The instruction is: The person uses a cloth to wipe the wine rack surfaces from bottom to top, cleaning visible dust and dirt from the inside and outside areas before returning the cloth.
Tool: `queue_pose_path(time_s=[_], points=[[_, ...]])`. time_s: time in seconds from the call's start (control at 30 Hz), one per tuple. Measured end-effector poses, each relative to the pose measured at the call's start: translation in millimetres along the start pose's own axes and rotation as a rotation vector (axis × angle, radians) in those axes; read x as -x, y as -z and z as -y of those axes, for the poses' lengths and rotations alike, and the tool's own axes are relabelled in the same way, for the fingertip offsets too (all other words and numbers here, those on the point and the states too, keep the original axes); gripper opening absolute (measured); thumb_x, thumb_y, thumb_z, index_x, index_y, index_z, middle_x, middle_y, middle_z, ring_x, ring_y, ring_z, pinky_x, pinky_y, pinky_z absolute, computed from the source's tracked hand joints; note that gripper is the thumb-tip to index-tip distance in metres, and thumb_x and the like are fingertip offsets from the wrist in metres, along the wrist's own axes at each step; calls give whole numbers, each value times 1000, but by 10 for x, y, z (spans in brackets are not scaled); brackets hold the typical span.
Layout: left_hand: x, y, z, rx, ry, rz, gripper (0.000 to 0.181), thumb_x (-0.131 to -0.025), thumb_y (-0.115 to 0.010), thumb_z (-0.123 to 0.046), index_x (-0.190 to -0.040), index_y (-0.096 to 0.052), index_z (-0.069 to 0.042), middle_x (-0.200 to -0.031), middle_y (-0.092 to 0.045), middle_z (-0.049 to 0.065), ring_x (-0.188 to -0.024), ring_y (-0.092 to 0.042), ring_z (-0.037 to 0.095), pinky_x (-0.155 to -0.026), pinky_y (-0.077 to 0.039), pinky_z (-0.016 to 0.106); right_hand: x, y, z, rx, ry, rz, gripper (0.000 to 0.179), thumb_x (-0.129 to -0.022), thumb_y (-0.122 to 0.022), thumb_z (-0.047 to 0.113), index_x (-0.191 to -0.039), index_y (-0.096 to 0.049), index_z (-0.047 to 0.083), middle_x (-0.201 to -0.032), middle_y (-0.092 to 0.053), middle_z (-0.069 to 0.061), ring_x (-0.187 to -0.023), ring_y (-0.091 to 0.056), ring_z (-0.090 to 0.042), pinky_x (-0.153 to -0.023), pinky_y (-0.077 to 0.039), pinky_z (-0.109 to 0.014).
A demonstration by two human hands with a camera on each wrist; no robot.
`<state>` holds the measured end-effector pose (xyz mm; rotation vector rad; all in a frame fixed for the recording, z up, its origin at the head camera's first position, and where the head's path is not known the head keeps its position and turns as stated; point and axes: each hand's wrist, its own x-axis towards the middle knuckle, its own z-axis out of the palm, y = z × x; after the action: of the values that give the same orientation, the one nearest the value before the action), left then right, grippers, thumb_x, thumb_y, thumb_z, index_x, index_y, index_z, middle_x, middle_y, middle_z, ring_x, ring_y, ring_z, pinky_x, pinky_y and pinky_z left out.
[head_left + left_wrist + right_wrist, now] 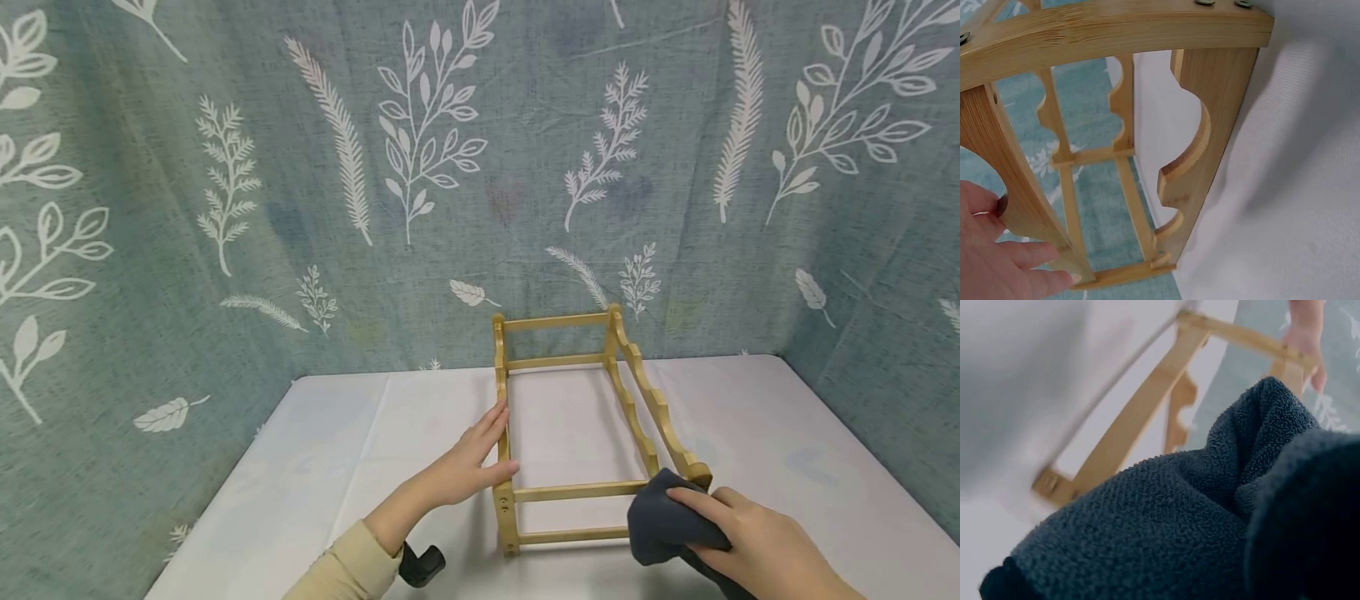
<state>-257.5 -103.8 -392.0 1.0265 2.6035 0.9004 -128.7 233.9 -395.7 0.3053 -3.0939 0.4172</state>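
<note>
A light wooden rack (570,490) with notched side rails stands on the white table. My left hand (472,462) rests on its left side, fingers extended along the upper rail and thumb reaching over the inner edge. In the left wrist view, the fingers (1025,253) lie against a notched rail (1029,200). My right hand (757,533) grips a bunched dark blue terry cloth (667,517) at the rack's near right corner. The cloth (1147,531) fills the lower part of the right wrist view, overlapping the rack (1129,425) there and hiding the right hand.
White cloth covers the table (427,417). A green-blue curtain (510,167) with white leaf prints hangs behind the table and at both sides. The black wrist camera (422,567) shows beneath my left wrist. Screw heads (1205,2) sit in the rack's end post.
</note>
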Motion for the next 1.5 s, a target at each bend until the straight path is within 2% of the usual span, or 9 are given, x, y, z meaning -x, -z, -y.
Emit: queue_pose_path(time_s=[0.1,0.3,0.53,0.93,1.03,1.2,1.37,1.5], points=[[2,5,-3,3,-1,-2,75,-94,-43,-47,-147,-5,-10,-154,7,-3,-141,2,21,-111,-4,53,40,24,-102,20,-49,12,61,-69,-77,31,-125,-54,25,-78,-49,8,-62,-49,-3,-53,-44,-26],[4,9,-2,-8,2,-9,77,-93,-42,-50,-147,-5,-10,-155,6,0,-141,1,21,-111,-4,52,21,15,-80,18,-12,21,61,-70,-76,34,-126,-53,24,-78,-49,10,-61,-48,0,-53,-44,-24],[6,21,-13,-12,0,-3,77,-93,-41,-51,-147,-5,-9,-154,6,-1,-141,1,21,-111,-4,53,-72,-41,153,-39,173,-12,57,-72,-74,35,-124,-54,22,-93,-58,5,-73,-61,-13,-57,-51,-32],[-19,24,-32,-21,13,-3,80,-91,-40,-56,-147,-8,-10,-155,3,0,-141,-1,22,-111,-7,53,-319,-158,780,-65,450,-166,52,-75,-74,31,-122,-54,24,-98,-64,-2,-78,-65,-17,-58,-51,-30],[-28,23,-35,-33,12,-3,80,-91,-40,-57,-147,-8,-10,-155,2,1,-141,-2,22,-111,-7,53,-370,-191,894,-66,491,-193,52,-74,-75,29,-122,-55,23,-97,-64,-3,-78,-65,-16,-58,-51,-28],[-22,22,-23,-42,12,-11,79,-91,-39,-57,-147,-9,-10,-155,2,0,-141,-2,22,-110,-7,54,-439,-206,1049,-77,489,-152,52,-75,-75,29,-123,-55,24,-99,-64,-4,-83,-65,-17,-62,-52,-29],[-5,9,-7,-45,5,-14,80,-91,-38,-58,-147,-8,-10,-155,3,0,-141,-2,23,-110,-7,55,-439,-192,1147,-99,504,-88,53,-77,-72,33,-126,-53,25,-97,-64,-2,-79,-63,-11,-59,-51,-25],[4,0,-4,-47,-6,-15,79,-91,-38,-57,-147,-7,-10,-155,3,1,-141,-2,24,-110,-8,56,-424,-190,1209,-137,551,-99,54,-78,-72,32,-127,-52,23,-93,-63,-1,-75,-61,-7,-57,-49,-22]])
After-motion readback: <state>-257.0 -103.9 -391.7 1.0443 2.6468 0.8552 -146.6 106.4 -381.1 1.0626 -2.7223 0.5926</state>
